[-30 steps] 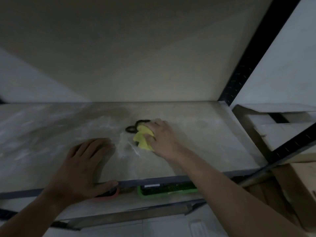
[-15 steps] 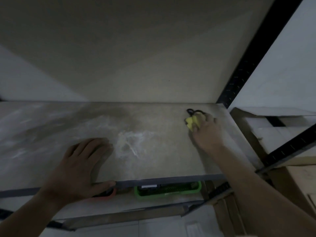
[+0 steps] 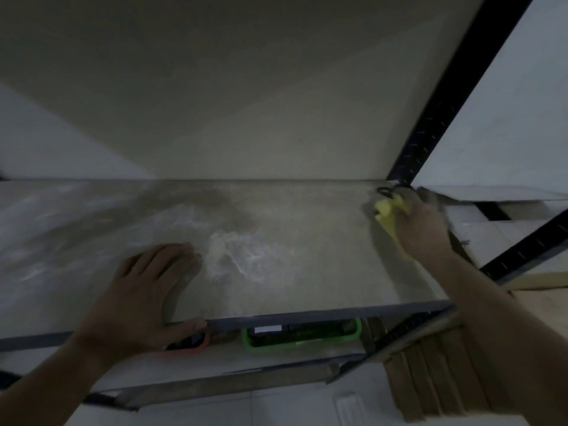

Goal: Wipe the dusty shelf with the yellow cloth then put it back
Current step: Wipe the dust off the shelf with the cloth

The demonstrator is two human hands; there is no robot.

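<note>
Dusty shelf (image 3: pixel 322 272) fills the view, with pale powder streaked near its middle. Left hand (image 3: pixel 144 302) lies flat on the front edge, fingers straight and slightly spread. Right hand (image 3: pixel 421 229) clutches the bunched yellow cloth (image 3: pixel 385 210), pressing it on the shelf's back right corner.

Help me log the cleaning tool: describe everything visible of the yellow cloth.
The yellow cloth is a small, soft-looking, bunched wad, pale yellow, mostly covered by the right hand, which grips it and presses it on the dusty shelf at the far right corner. A thin black loop shows at its far end; whether it is attached, I cannot tell.
</note>
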